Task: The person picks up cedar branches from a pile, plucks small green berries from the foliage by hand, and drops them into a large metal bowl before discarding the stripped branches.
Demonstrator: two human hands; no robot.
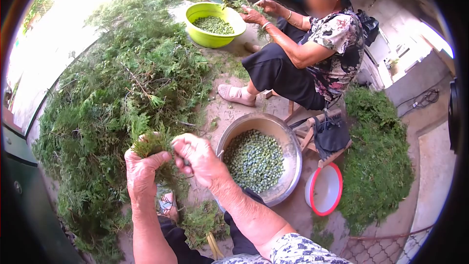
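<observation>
My left hand (141,168) is wrapped round a green leafy sprig (150,143), its tips fanning up above the fingers. Close to the right side of that sprig, my right hand (195,159) has its thumb and fingers pinched together; anything between the fingertips is too small to make out. To the right of my right hand stands a wide metal basin (294,166) holding many small green berries (254,160). A large heap of cut evergreen branches (112,102) lies beyond and to the left of my hands.
A seated person (312,54) holds a sprig over a yellow-green basin (212,40) of berries. A wooden stool (309,137) with a dark cloth stands beside the metal basin. Near it is a red-rimmed bowl (326,190). More cut greenery (376,166) lies at right.
</observation>
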